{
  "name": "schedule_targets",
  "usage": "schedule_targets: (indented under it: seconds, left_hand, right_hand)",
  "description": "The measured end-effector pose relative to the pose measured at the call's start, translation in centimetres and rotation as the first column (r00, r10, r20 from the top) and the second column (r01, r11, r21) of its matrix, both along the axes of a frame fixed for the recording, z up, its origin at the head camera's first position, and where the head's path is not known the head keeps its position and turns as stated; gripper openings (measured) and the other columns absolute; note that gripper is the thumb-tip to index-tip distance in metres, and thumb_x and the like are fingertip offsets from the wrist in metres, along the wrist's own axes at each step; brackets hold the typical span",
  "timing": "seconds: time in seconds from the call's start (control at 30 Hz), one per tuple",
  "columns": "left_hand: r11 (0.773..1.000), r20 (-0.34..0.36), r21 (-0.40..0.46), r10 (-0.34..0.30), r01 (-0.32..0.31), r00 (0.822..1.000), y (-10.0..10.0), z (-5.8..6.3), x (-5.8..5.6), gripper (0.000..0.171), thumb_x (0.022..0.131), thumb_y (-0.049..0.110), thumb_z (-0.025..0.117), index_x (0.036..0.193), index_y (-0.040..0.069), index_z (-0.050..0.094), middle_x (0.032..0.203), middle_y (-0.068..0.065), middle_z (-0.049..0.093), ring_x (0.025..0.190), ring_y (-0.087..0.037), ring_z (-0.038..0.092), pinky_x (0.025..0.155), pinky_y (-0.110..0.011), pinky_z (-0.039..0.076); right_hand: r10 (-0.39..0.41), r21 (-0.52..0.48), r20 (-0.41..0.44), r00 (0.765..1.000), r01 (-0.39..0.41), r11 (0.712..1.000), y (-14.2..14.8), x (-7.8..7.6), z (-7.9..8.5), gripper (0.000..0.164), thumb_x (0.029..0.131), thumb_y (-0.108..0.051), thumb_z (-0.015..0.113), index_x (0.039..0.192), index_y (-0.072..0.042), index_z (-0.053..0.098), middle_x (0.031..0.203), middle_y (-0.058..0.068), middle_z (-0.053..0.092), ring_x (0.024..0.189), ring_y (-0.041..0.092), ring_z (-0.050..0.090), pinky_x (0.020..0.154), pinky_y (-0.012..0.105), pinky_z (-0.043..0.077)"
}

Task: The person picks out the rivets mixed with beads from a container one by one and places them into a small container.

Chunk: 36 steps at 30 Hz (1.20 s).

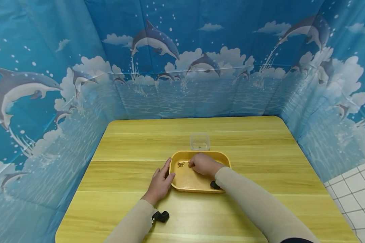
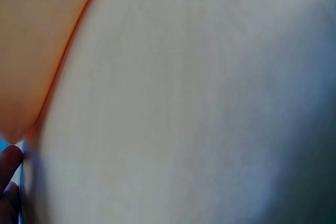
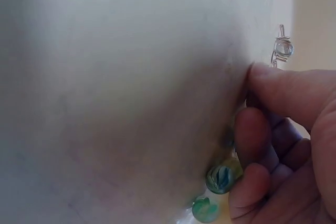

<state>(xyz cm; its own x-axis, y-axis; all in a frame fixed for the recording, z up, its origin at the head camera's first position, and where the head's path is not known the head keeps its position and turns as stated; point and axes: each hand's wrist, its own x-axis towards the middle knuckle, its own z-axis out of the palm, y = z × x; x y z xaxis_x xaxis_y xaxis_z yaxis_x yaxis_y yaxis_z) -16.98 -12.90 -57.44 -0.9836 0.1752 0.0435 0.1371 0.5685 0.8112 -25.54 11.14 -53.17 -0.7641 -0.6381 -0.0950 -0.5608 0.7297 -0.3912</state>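
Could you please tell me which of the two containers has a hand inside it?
The larger, yellow tray: the right hand is in it, while the small clear box just beyond has no hand inside.

A box (image 1: 200,139) stands behind the tray (image 1: 187,180).

Curtained-off booth, indoors by look of it; rm type beyond can't tell. Blue curtain (image 1: 197,98) w/ printed dolphins (image 1: 155,39), clouds (image 1: 231,55) & water hangs on 3 sides (L, back, R) of 1 worktop (image 1: 246,135). Worktop: yellowish wood-grain, rounded far corners, takes up most of space btwn curtain sides. Lower R: white sq. tiles (image 1: 359,189) w/ grey joints, visible past curtain edge.
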Motion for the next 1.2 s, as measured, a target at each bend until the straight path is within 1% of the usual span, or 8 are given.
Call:
schedule_targets:
  seconds: [0.17, 0.33, 0.43, 0.53, 0.7, 0.93, 1.07, 1.2]
  left_hand:
    - [1.000, 0.002, -0.003, -0.001, 0.001, 1.000, -0.01, 0.11, 0.07, 0.066, 0.111, 0.033, 0.053, 0.169, 0.030, 0.024, 0.159, -0.008, 0.053, 0.148, -0.033, 0.051, 0.135, -0.053, 0.007]
    - [1.000, -0.001, -0.007, 0.000, 0.000, 1.000, 0.01, 0.10, 0.04, 0.066, 0.111, 0.033, 0.053, 0.169, 0.029, 0.024, 0.157, -0.008, 0.055, 0.147, -0.033, 0.052, 0.135, -0.054, 0.008]
    - [1.000, -0.003, -0.007, -0.002, 0.002, 1.000, 0.00, 0.03, 0.03, 0.066, 0.111, 0.033, 0.053, 0.170, 0.029, 0.023, 0.157, -0.008, 0.055, 0.146, -0.032, 0.052, 0.135, -0.054, 0.007]
    - [1.000, -0.006, -0.005, -0.006, 0.006, 1.000, -0.02, -0.04, -0.01, 0.066, 0.111, 0.032, 0.053, 0.170, 0.029, 0.023, 0.158, -0.008, 0.054, 0.146, -0.032, 0.053, 0.135, -0.054, 0.007]
    - [1.000, -0.011, -0.001, -0.009, 0.009, 1.000, -0.03, -0.12, -0.03, 0.066, 0.111, 0.032, 0.053, 0.170, 0.027, 0.023, 0.157, -0.009, 0.055, 0.146, -0.032, 0.053, 0.134, -0.056, 0.008]
    - [1.000, -0.002, -0.003, -0.008, 0.008, 1.000, -0.04, -0.04, -0.01, 0.066, 0.111, 0.032, 0.052, 0.170, 0.026, 0.023, 0.157, -0.008, 0.056, 0.146, -0.031, 0.053, 0.135, -0.055, 0.007]
    - [1.000, -0.008, -0.006, -0.013, 0.013, 1.000, -0.06, -0.14, -0.05, 0.066, 0.111, 0.033, 0.052, 0.170, 0.029, 0.023, 0.157, -0.007, 0.056, 0.146, -0.031, 0.053, 0.134, -0.056, 0.007]
    - [1.000, -0.017, -0.003, -0.018, 0.018, 1.000, -0.06, -0.24, -0.10, 0.065, 0.112, 0.033, 0.052, 0.170, 0.029, 0.022, 0.158, -0.007, 0.055, 0.146, -0.029, 0.053, 0.134, -0.057, 0.007]
  right_hand:
    - [0.003, -0.012, 0.004, 1.000, -0.003, 1.000, -0.04, 0.09, 0.12, 0.012, 0.096, -0.008, 0.074, 0.097, -0.013, 0.084, 0.103, 0.000, 0.081, 0.095, 0.014, 0.073, 0.089, 0.035, 0.062]
    - [0.017, -0.022, -0.013, 1.000, -0.017, 1.000, 0.01, -0.03, 0.01, 0.016, 0.096, -0.006, 0.072, 0.087, -0.015, 0.082, 0.093, -0.004, 0.077, 0.080, 0.006, 0.063, 0.079, 0.028, 0.058]
    - [0.011, -0.019, -0.016, 1.000, -0.011, 1.000, 0.03, -0.04, -0.07, 0.017, 0.097, -0.005, 0.070, 0.089, -0.014, 0.082, 0.096, -0.003, 0.079, 0.085, 0.008, 0.067, 0.081, 0.030, 0.060]
    - [-0.001, -0.024, -0.004, 1.000, 0.001, 1.000, 0.03, 0.01, -0.10, 0.017, 0.097, -0.003, 0.068, 0.095, -0.012, 0.084, 0.103, 0.001, 0.081, 0.096, 0.016, 0.074, 0.087, 0.035, 0.063]
    - [-0.026, -0.035, 0.038, 0.999, 0.027, 0.999, -0.05, 0.05, -0.13, 0.021, 0.097, -0.001, 0.064, 0.100, -0.010, 0.084, 0.108, 0.005, 0.081, 0.106, 0.023, 0.075, 0.094, 0.041, 0.063]
    - [-0.043, -0.021, 0.069, 0.997, 0.044, 0.999, -0.04, 0.22, -0.15, 0.022, 0.094, 0.001, 0.064, 0.092, -0.014, 0.080, 0.099, -0.001, 0.078, 0.093, 0.015, 0.070, 0.086, 0.036, 0.061]
    - [-0.053, -0.055, 0.103, 0.993, 0.059, 0.997, -0.05, 0.32, -0.02, 0.021, 0.092, -0.001, 0.065, 0.087, -0.017, 0.077, 0.089, -0.006, 0.073, 0.081, 0.011, 0.062, 0.078, 0.032, 0.057]
    - [-0.051, -0.080, 0.102, 0.993, 0.059, 0.995, -0.05, 0.26, -0.03, 0.021, 0.093, -0.001, 0.065, 0.085, -0.017, 0.077, 0.085, -0.008, 0.072, 0.078, 0.008, 0.059, 0.075, 0.029, 0.055]
